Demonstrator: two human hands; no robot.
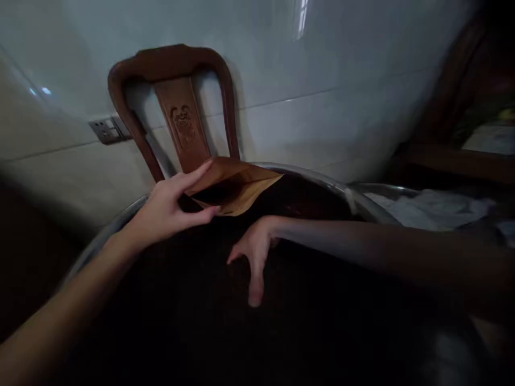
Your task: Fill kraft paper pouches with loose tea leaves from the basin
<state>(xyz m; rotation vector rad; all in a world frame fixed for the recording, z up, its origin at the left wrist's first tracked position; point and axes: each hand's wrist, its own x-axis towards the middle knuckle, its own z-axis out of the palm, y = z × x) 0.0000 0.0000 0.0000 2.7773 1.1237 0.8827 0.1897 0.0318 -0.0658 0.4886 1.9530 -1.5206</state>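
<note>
A brown paper bag gapes at its mouth, its inside dark. My left hand grips the bag's left edge, thumb on the near side and fingers on the far side. Nearer to me, my right hand reaches in from the right over a very dark area. Its thumb and forefinger curve round a dark brownish patch that I cannot make out, and its other fingers are hidden. A shiny metal rim curves round the dark area behind the bag.
A carved wooden chair stands against the tiled wall behind the rim. A wall socket is left of the chair. At the right, pale crumpled material lies by another metal rim. Much of the foreground is too dark to read.
</note>
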